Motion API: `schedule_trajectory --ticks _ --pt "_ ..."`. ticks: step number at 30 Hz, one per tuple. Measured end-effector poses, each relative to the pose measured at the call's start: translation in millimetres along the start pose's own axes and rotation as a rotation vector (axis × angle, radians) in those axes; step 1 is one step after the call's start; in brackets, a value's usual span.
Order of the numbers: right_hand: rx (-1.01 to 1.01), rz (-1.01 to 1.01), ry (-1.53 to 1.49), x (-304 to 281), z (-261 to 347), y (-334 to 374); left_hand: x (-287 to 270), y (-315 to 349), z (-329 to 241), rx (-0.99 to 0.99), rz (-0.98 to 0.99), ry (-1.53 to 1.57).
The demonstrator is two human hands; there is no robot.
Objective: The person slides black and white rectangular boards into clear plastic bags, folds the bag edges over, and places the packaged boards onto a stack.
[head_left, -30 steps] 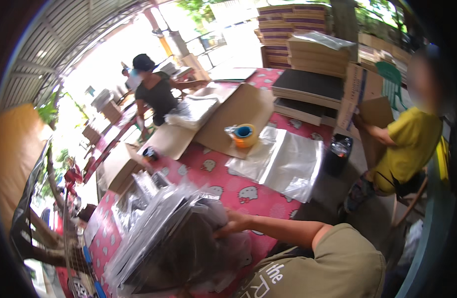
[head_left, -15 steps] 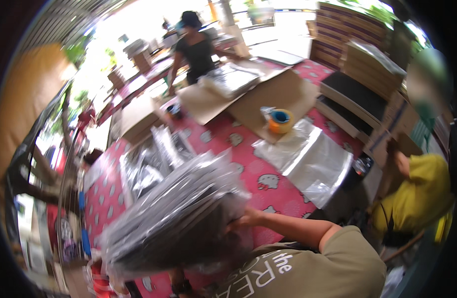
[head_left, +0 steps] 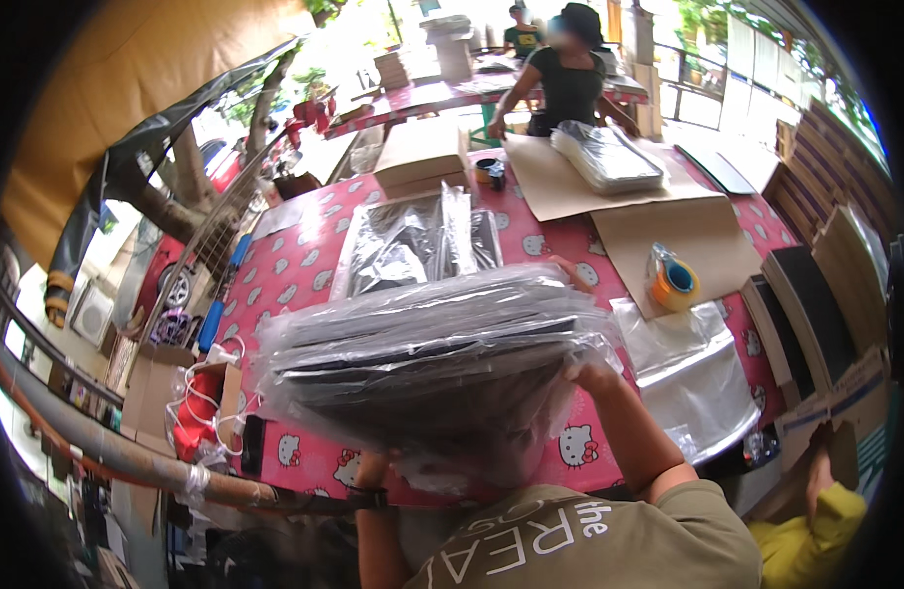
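A thick stack of dark flat packs in clear plastic bags [head_left: 432, 344] is held between my two hands above the pink patterned table [head_left: 309, 461]. Its top edges lie toward the far side and the bags sag at the near side. My right hand [head_left: 591, 376] grips the right end, thumb showing against the plastic. At the lower left, my left hand [head_left: 375, 467] is under the near edge, its fingers mostly hidden by the bags. Just beyond the stack lie more dark packs in clear plastic [head_left: 398, 240].
A tape roll [head_left: 675, 282] sits on cardboard [head_left: 658, 236], beside clear plastic bags [head_left: 692, 378]. A cardboard box [head_left: 422, 157] and a dark cup-like roll [head_left: 489, 173] stand farther back. A co-worker [head_left: 565, 79] stands across the table; another person's yellow sleeve [head_left: 815, 530] is at right.
The view has turned, so the table sits more squarely ahead. The stack has swung from a slant at the left to nearly level in front of me, still in my hands.
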State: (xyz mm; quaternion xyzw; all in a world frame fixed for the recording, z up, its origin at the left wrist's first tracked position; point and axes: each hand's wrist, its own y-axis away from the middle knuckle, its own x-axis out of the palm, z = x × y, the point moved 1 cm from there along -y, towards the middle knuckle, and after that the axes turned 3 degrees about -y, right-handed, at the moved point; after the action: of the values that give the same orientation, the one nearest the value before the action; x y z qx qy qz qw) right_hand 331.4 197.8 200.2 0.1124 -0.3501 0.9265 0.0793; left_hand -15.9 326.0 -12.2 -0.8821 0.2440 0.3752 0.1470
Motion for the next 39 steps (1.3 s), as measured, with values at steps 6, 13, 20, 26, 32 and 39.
schedule_trajectory --ticks 6,13,20,26,32,39 --pt "-0.332 0.341 0.344 -6.8 23.4 -39.2 -133.8 -40.4 -147.6 0.514 -0.575 0.881" --pt "-0.381 0.282 0.305 -3.4 16.6 -31.9 -159.4 -45.9 -233.0 0.512 -0.585 -0.019" --pt "-0.373 0.303 0.336 -4.0 23.1 -34.3 -153.5 -38.9 -225.8 0.473 -0.636 0.071" --pt "-0.464 0.322 0.308 2.5 16.0 -27.6 -181.2 -15.0 -249.5 0.353 -0.49 -0.467" --pt "-0.487 0.263 0.344 -1.2 18.9 -20.3 -196.1 -34.0 -304.3 0.393 -0.479 -0.244" --pt "-0.501 0.296 0.297 8.9 21.3 -10.6 -173.7 -71.0 -266.3 0.126 -0.024 -0.609"
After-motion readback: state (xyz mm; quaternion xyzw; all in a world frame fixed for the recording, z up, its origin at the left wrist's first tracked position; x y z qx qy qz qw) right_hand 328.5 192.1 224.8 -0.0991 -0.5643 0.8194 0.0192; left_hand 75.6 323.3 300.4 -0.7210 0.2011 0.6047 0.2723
